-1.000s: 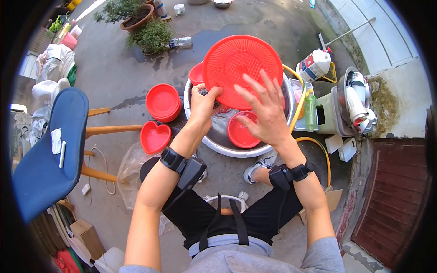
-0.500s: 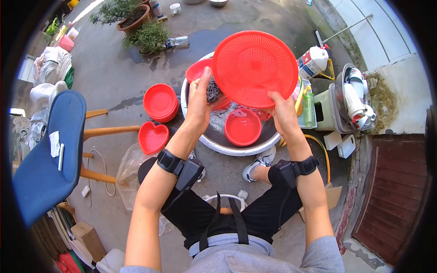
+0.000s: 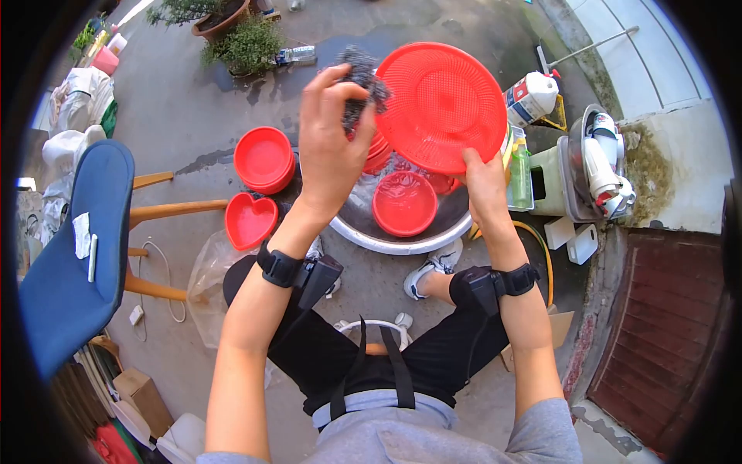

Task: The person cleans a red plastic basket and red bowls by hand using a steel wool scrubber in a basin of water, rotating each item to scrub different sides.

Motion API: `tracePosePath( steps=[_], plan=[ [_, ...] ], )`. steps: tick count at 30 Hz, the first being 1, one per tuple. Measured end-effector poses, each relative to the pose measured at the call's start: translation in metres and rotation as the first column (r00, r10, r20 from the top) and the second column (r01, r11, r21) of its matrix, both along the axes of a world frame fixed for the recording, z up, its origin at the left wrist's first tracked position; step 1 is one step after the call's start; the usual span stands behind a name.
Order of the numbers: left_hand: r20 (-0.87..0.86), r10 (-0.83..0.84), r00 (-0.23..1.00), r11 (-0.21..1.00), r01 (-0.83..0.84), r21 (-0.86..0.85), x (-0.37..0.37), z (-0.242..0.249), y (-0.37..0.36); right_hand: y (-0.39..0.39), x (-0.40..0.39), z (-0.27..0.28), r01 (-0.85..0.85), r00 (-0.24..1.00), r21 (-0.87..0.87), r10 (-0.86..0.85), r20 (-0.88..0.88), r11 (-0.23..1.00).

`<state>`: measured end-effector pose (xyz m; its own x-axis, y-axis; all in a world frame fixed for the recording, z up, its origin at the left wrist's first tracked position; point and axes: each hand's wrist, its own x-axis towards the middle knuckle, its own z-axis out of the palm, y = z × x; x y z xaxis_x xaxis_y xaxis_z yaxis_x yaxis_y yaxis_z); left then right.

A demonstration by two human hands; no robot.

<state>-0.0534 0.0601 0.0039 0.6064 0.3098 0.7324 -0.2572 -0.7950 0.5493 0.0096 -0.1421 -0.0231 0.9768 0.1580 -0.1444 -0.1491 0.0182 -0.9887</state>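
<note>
My left hand (image 3: 332, 147) is closed on a grey, fuzzy scouring pad (image 3: 359, 81), raised just left of a red plastic colander (image 3: 442, 108). The colander is round and shallow with a perforated base, tilted so that its broad face shows. My right hand (image 3: 485, 189) grips its lower right rim, thumb on the face and fingers hidden behind. Below sits a large metal basin (image 3: 359, 230) of water. Inside it lie a round red bowl (image 3: 404, 203) and other red pieces, partly covered by the colander and my left hand.
Left of the basin are stacked red bowls (image 3: 263, 157) and a heart-shaped red bowl (image 3: 251, 220). A blue chair (image 3: 77, 263) stands farther left. At right are a green bottle (image 3: 520, 174), a white jug (image 3: 532, 98), a dish tub (image 3: 576, 182) and a yellow hose (image 3: 547, 263).
My left hand has let go of the colander's left edge and risen with the scouring pad, which now shows more fully. My right hand still holds the colander.
</note>
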Motion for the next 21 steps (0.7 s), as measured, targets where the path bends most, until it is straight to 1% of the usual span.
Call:
tracePosePath(
  steps=[1, 2, 3, 4, 5, 7, 8, 9, 11, 12, 13, 14, 15, 16, 17, 19, 21],
  plan=[
    [-0.002, 0.007, 1.000, 1.000, -0.007, -0.006, 0.000, -0.002, -0.004, -0.001, 0.000, -0.005, -0.029, 1.000, -0.059, 0.029, 0.011, 0.998],
    [-0.100, -0.064, 0.993, 0.989, 0.076, 0.125, 0.000, -0.006, -0.009, -0.001, -0.001, -0.009, -0.037, 0.999, -0.067, 0.038, 0.008, 0.997],
    [-0.206, -0.121, 0.971, 0.955, 0.170, 0.242, 0.000, -0.012, -0.014, -0.002, -0.002, -0.012, -0.099, 0.995, -0.119, 0.101, 0.010, 0.988],
    [-0.231, -0.037, 0.972, 0.911, 0.128, 0.392, 0.001, -0.021, -0.018, -0.002, -0.003, -0.014, -0.161, 0.986, -0.171, 0.165, 0.007, 0.972],
    [-0.235, -0.028, 0.972, 0.915, 0.119, 0.385, 0.001, -0.027, -0.020, -0.002, -0.004, -0.015, -0.173, 0.984, -0.177, 0.176, 0.002, 0.969],
    [-0.323, 0.094, 0.942, 0.861, 0.086, 0.501, -0.001, -0.035, -0.021, -0.001, -0.006, -0.016, -0.184, 0.977, -0.215, 0.202, 0.064, 0.959],
    [-0.341, 0.074, 0.937, 0.881, 0.099, 0.463, 0.000, -0.043, -0.023, 0.000, -0.006, -0.017, -0.187, 0.977, -0.213, 0.204, 0.061, 0.959],
    [-0.343, 0.075, 0.936, 0.880, 0.100, 0.464, -0.001, -0.044, -0.025, 0.001, -0.005, -0.017, -0.201, 0.976, -0.187, 0.213, 0.047, 0.962],
    [-0.443, 0.042, 0.896, 0.930, 0.127, 0.345, -0.003, -0.047, -0.031, -0.001, -0.005, -0.018, -0.213, 0.975, -0.162, 0.221, 0.033, 0.964],
    [-0.462, -0.017, 0.887, 0.952, 0.156, 0.265, -0.002, -0.045, -0.031, -0.001, -0.005, -0.021, -0.198, 0.978, -0.149, 0.205, 0.032, 0.969],
    [-0.462, -0.015, 0.887, 0.952, 0.154, 0.264, -0.003, -0.043, -0.030, -0.001, -0.004, -0.023, -0.184, 0.981, -0.135, 0.190, 0.030, 0.974],
    [-0.441, -0.099, 0.892, 0.963, 0.197, 0.182, -0.003, -0.041, -0.029, -0.002, -0.003, -0.023, -0.186, 0.981, -0.134, 0.191, 0.030, 0.973],
    [-0.411, -0.182, 0.893, 0.965, 0.243, 0.102, -0.004, -0.038, -0.028, -0.002, -0.001, -0.022, -0.166, 0.986, -0.114, 0.165, -0.020, 0.980],
    [-0.410, -0.181, 0.894, 0.964, 0.243, 0.104, -0.005, -0.034, -0.028, -0.002, 0.001, -0.021, -0.144, 0.988, -0.094, 0.138, -0.071, 0.985],
    [-0.378, -0.183, 0.908, 0.966, 0.237, 0.102, -0.005, -0.030, -0.030, -0.002, 0.003, -0.022, -0.143, 0.988, -0.092, 0.137, -0.069, 0.985],
    [-0.346, -0.188, 0.919, 0.966, 0.236, 0.101, -0.006, -0.022, -0.033, -0.002, 0.004, -0.024, -0.150, 0.989, -0.126, 0.151, -0.001, 0.981],
    [-0.297, -0.145, 0.944, 0.968, 0.197, 0.154, -0.007, -0.016, -0.035, 0.002, -0.001, -0.022, -0.143, 0.990, -0.104, 0.143, -0.005, 0.984]
  ],
)
